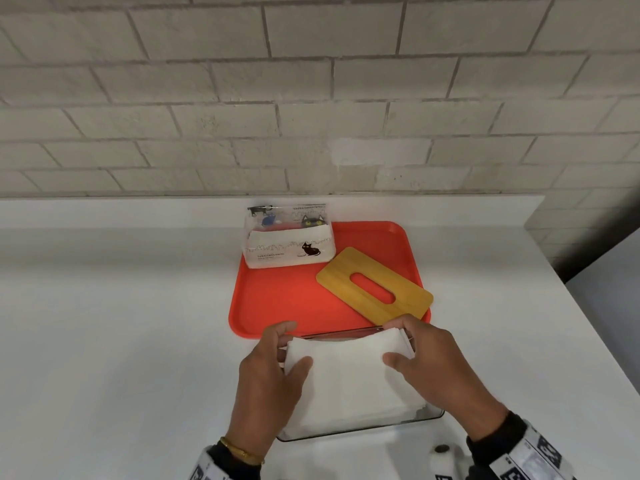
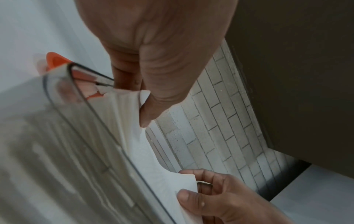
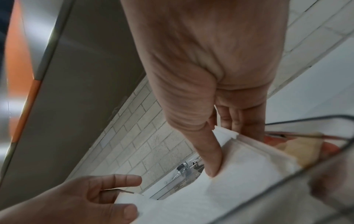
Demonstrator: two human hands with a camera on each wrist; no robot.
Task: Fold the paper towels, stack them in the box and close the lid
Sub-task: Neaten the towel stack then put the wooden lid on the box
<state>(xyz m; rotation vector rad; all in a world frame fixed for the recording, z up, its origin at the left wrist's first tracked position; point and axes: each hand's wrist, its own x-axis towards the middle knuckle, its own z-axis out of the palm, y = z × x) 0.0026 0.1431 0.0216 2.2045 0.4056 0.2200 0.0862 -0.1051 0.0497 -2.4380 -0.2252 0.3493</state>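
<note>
Both hands, left hand [image 1: 268, 382] and right hand [image 1: 440, 367], pinch opposite ends of the folded paper towels [image 1: 349, 382], lowering them into the clear box [image 1: 429, 414] on the desk [image 1: 121, 323]. Stacking nearly done. Bamboo lid [image 1: 374, 287] lies on the red tray [image 1: 277, 299]; closing remains.

Beyond both hands, red tray [image 1: 277, 299] on white counter [image 1: 121, 323]; at tray's far left corner, printed tissue pack with black cats [image 1: 289, 244]; behind it, pale brick wall [image 1: 311, 98]; near the right wrist, small white knob [image 1: 441, 452].
</note>
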